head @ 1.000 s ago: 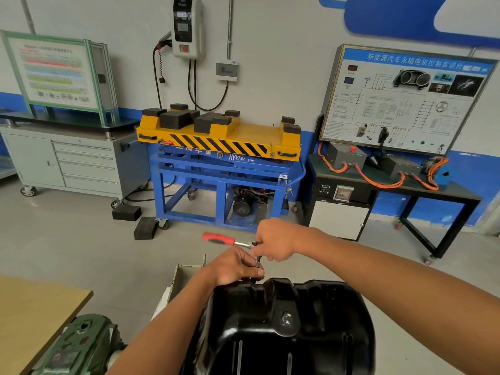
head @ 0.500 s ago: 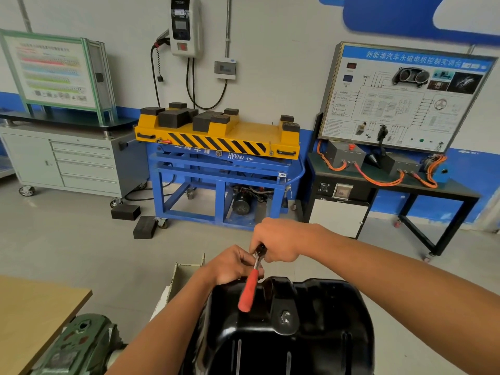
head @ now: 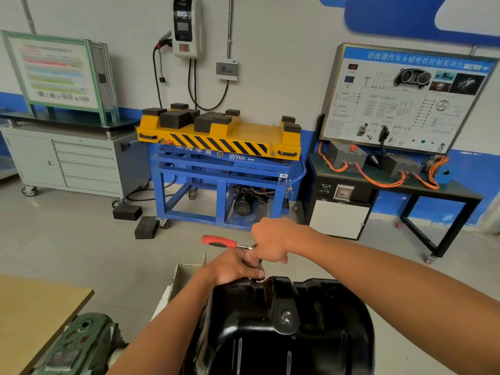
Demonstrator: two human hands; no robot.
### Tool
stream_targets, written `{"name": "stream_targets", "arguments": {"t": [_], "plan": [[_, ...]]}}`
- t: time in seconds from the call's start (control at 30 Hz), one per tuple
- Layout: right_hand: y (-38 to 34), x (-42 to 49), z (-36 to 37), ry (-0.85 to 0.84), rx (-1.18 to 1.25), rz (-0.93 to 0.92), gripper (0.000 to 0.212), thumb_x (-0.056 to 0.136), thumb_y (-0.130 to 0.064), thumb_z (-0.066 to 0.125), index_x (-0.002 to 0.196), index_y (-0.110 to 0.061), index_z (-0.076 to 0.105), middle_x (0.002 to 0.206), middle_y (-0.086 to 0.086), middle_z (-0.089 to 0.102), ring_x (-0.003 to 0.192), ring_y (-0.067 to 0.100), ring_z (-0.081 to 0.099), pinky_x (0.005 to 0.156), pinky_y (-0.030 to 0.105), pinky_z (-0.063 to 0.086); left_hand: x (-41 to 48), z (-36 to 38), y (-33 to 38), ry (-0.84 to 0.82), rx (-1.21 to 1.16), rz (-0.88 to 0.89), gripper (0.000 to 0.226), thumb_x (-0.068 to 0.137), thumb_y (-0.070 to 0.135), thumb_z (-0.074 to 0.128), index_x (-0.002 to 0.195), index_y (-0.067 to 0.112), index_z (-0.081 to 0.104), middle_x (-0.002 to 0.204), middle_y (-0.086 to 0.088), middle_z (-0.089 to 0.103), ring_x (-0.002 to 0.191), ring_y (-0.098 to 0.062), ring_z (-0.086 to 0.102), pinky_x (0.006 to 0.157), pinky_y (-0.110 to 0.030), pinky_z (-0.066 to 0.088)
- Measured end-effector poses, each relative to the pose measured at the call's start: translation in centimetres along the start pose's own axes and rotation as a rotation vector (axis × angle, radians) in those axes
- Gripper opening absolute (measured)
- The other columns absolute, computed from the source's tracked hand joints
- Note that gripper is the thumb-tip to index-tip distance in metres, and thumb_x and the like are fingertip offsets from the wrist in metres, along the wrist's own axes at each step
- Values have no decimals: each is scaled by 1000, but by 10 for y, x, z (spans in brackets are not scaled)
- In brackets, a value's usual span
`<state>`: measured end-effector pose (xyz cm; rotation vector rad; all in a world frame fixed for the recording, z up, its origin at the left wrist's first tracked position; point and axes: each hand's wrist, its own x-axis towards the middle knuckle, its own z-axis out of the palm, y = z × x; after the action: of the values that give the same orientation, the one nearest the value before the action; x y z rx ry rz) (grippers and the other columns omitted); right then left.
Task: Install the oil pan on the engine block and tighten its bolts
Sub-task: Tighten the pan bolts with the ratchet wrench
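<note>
The right hand (head: pixel 270 240) curls over the head of the ratchet (head: pixel 219 242), red handle jutting left of its knuckles; the left hand (head: pixel 235 266), just below, pinches the shaft. The black pan (head: pixel 284 334) sits right under those fingers, bolt hidden. Stiff, glossy pressed steel, it looks slick and fairly heavy: best steadied at the rim.
</note>
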<state>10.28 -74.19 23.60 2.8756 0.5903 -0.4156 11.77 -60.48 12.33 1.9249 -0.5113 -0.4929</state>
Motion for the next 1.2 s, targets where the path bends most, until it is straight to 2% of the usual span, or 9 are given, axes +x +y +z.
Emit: {"name": "stream_targets", "arguments": {"t": [0.07, 0.27, 0.4, 0.53, 0.7, 0.87, 1.0, 1.1, 1.2], "plan": [[0, 3, 2, -35, 123, 72, 34, 85, -37, 62, 61, -12, 63, 50, 1, 67, 42, 14, 63, 58, 27, 52, -1, 0, 1, -5, -12, 37, 4, 86, 7, 76, 83, 10, 77, 91, -14, 72, 85, -16, 64, 92, -31, 50], [-1, 9, 9, -78, 443, 180, 36, 91, -34, 58, 62, -13, 62, 49, 7, 64, 36, 17, 51, 52, 23, 47, 1, 0, -2, 4, -18, 40, 28, 85, 9, 78, 64, 28, 77, 75, 0, 72, 76, -10, 62, 83, -24, 50], [-5, 14, 17, 32, 318, 199, 36, 84, -38, 58, 57, -14, 60, 47, 1, 61, 46, 19, 53, 55, 28, 45, -1, -2, -4, 14, -34, 50, 14, 85, 7, 78, 74, 17, 79, 82, -5, 75, 79, -12, 66, 83, -23, 52], [-3, 9, 23, 165, 59, 44, 52, 99, -50, 40, 60, -16, 49, 63, 4, 52, 58, 21, 50, 51, 31, 35, -2, -1, -4, 25, -52, 49, 5, 84, 4, 78, 83, 8, 76, 71, 5, 72, 70, -4, 64, 73, -16, 48], [3, 0, 12, 29, 59, -171, 35, 103, -40, 44, 83, -16, 59, 71, 2, 53, 67, 22, 50, 62, 39, 41, -1, -4, -2, 8, 55, 23, 10, 87, 21, 77, 80, 23, 71, 74, 13, 71, 73, 0, 66, 70, -12, 48], [4, -5, 8, 38, 9, -330, 17, 101, -23, 53, 94, -15, 66, 75, 1, 60, 70, 22, 55, 67, 43, 47, -3, -4, -3, 37, 5, 79, 7, 86, 15, 78, 82, 15, 73, 80, -1, 71, 78, -9, 66, 79, -23, 53], [4, -8, 7, 31, -88, -410, 17, 92, -5, 56, 88, -12, 71, 79, 7, 66, 71, 28, 58, 64, 44, 48, -2, -1, -3, 27, -55, 70, 27, 85, 3, 77, 65, 21, 72, 66, 7, 69, 64, -3, 60, 68, -15, 47], [6, -12, 8, -32, -118, -396, 34, 83, 5, 55, 97, -16, 77, 90, 5, 71, 80, 28, 62, 69, 44, 54, 0, 0, -4, 47, -67, 44, 18, 82, 0, 78, 74, 16, 78, 74, 3, 74, 69, -1, 63, 72, -13, 47], [10, -14, 8, -32, -98, -403, 24, 87, -5, 61, 101, -16, 77, 93, 5, 71, 83, 28, 63, 75, 46, 55, 0, 0, -3, 32, -54, 43, 15, 82, 2, 78, 76, 16, 78, 69, 7, 72, 63, 2, 59, 67, -10, 44]]}}
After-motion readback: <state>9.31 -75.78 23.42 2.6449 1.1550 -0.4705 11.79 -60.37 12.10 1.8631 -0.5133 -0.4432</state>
